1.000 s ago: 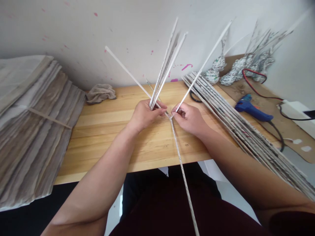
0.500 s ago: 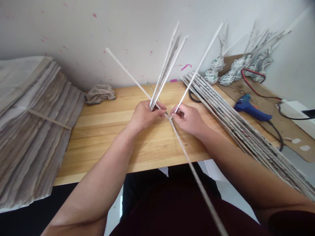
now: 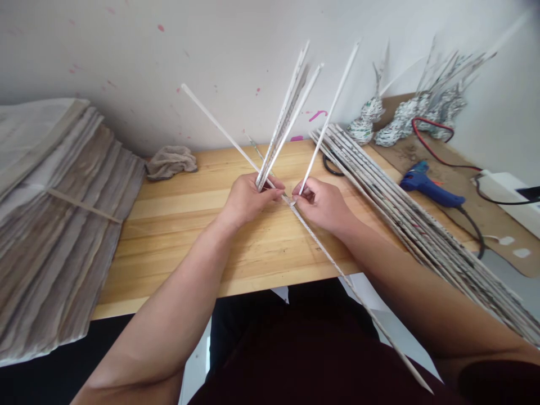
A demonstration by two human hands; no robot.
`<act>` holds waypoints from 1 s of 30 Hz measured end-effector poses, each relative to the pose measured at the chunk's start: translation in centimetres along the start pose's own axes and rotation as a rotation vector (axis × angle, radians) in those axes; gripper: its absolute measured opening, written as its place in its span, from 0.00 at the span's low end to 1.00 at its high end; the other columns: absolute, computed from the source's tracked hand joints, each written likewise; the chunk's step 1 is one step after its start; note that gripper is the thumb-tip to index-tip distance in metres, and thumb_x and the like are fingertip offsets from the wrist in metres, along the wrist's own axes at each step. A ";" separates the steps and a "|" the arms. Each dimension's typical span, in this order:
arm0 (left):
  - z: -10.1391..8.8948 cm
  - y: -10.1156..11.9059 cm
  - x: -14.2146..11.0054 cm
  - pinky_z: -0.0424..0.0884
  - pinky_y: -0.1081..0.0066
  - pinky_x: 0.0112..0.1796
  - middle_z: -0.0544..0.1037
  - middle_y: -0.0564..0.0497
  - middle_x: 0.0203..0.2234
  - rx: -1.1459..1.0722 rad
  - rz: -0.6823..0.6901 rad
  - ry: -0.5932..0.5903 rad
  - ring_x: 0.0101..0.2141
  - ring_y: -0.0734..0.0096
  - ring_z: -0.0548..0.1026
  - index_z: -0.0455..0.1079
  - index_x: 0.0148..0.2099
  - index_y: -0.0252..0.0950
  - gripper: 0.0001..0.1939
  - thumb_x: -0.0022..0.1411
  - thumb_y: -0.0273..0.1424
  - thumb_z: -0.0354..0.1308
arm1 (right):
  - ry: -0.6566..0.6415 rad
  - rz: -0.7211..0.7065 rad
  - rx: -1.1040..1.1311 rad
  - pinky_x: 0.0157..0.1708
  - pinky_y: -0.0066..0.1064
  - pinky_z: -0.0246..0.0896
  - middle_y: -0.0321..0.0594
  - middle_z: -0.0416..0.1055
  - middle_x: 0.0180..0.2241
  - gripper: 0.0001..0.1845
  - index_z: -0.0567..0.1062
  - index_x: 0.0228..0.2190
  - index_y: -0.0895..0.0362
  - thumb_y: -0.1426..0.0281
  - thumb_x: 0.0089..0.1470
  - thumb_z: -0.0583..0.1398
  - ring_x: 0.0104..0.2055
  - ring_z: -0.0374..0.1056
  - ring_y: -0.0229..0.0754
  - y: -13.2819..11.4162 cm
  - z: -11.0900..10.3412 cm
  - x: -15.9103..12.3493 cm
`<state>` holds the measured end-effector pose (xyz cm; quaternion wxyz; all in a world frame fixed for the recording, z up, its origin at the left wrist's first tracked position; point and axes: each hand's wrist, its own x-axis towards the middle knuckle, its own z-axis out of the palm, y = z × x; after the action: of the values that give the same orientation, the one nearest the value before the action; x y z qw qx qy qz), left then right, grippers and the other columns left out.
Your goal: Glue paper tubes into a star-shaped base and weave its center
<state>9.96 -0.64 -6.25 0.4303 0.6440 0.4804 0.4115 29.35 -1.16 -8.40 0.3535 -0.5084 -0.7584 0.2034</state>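
Several thin rolled paper tubes stand up out of my left hand, which is closed around their lower ends. One tube leans out to the upper left from the same grip. My right hand pinches the low end of a white paper tube that slants up to the right. Between my fingertips the tubes meet at a small crossing. From there a long speckled tube runs down past the table edge toward my lap. The fingers partly cover the crossing, so how the tubes join is hidden.
A strapped paper stack stands at left, beside a crumpled cloth. On the right lie a bundle of paper tubes, a blue glue gun, woven paper pieces and a power strip. A thin pen-like item lies behind my left hand.
The tube in my right hand has tipped left and stands more upright. The long tube's lower end has swung to the right. My left hand has stayed in place.
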 end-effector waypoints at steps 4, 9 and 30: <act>-0.1 0.1 0.0 0.74 0.68 0.37 0.80 0.49 0.25 0.009 0.010 -0.010 0.30 0.68 0.78 0.75 0.35 0.33 0.08 0.52 0.32 0.64 | -0.003 0.015 -0.021 0.33 0.32 0.62 0.38 0.76 0.29 0.02 0.73 0.30 0.55 0.73 0.50 0.62 0.31 0.71 0.41 -0.1 0.0 0.0; 0.0 0.2 -0.1 0.73 0.68 0.36 0.80 0.49 0.25 0.028 0.018 -0.012 0.30 0.68 0.78 0.76 0.34 0.33 0.08 0.52 0.32 0.64 | -0.017 0.020 -0.006 0.33 0.32 0.62 0.37 0.76 0.29 0.03 0.73 0.30 0.55 0.71 0.50 0.63 0.31 0.70 0.40 -0.4 -0.1 0.0; 0.0 0.6 -0.1 0.72 0.68 0.34 0.80 0.50 0.25 0.159 0.025 -0.008 0.29 0.69 0.77 0.76 0.34 0.34 0.06 0.52 0.32 0.63 | 0.136 0.115 -0.155 0.25 0.32 0.54 0.37 0.69 0.19 0.17 0.71 0.20 0.55 0.57 0.51 0.63 0.23 0.64 0.39 0.6 -1.4 0.4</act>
<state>10.13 -0.85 -5.69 0.3746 0.6835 0.5018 0.3750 30.72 -0.58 -7.73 0.3514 -0.5895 -0.7158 0.1292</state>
